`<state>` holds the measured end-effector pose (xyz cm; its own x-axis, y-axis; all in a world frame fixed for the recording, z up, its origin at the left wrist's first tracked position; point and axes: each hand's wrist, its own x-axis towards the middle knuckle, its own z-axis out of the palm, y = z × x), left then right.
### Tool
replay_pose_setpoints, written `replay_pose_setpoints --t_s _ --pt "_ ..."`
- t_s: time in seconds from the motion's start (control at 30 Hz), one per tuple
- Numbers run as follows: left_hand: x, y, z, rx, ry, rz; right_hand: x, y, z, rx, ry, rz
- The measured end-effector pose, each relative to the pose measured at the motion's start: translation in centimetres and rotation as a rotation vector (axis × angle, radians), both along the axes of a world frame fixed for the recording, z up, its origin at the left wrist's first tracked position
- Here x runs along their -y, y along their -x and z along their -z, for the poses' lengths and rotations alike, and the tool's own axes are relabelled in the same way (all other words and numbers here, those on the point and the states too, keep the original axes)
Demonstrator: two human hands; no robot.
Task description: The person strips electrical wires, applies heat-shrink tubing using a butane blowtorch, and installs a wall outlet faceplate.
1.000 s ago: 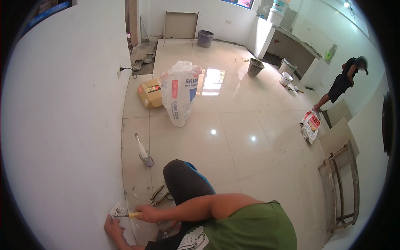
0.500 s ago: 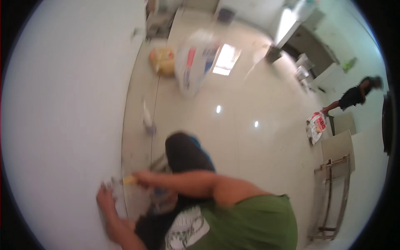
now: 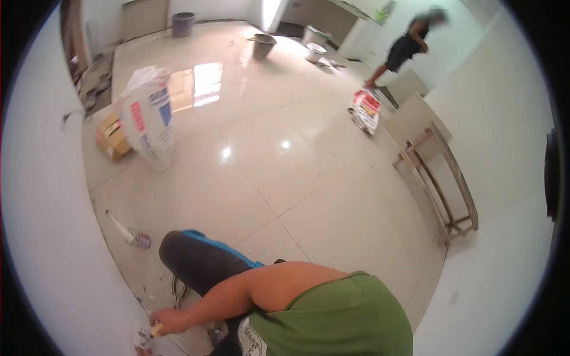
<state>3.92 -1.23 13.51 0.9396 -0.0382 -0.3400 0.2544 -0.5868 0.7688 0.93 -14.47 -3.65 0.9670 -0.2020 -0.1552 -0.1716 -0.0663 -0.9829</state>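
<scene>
My right hand [image 3: 170,321] is closed around the yellow handle of a small hand tool [image 3: 156,330], low by the left wall. I cannot make out what kind of tool it is. Its end meets a small pale grey-white piece [image 3: 142,337] at the wall, too blurred to name. Only a bit of my left hand [image 3: 143,352] shows at the lower edge, just below that piece, with its fingers mostly hidden. Beside my bent knee lies a tool with two curved handles, like pliers [image 3: 179,291].
A white tube with a long nozzle [image 3: 123,229] lies along the left wall. Farther off are a white sack [image 3: 145,118], a yellow-brown box [image 3: 113,136] and buckets [image 3: 263,46]. A wooden frame [image 3: 439,184] leans at the right wall. Another person [image 3: 407,47] stands beyond a red-white bag [image 3: 365,111].
The view has swung, so the room's things sit lower and farther left. My right hand still grips the yellow handle at the wall. My left hand has mostly dropped out of the picture.
</scene>
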Motion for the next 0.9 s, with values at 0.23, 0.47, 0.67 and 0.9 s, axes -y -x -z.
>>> replay_pose_setpoints --t_s 0.23,0.47,0.67,0.9 --pt "-1.1 -1.7 -1.6 -0.132 -0.070 -0.049 0.9 -0.5 -6.2 -0.421 -0.167 -0.295" --pt "-1.0 -1.8 -2.2 -0.112 -0.017 -0.028 -0.1 0.5 -5.8 0.220 0.400 -0.117" --pt "-2.2 -2.2 -0.4 -0.099 -0.048 -0.087 1.5 -2.1 -5.4 -0.777 -0.701 -0.253" --pt "-3.3 -3.0 0.8 -0.091 -0.016 0.027 -0.2 -0.5 -5.4 -0.166 0.143 -0.250"
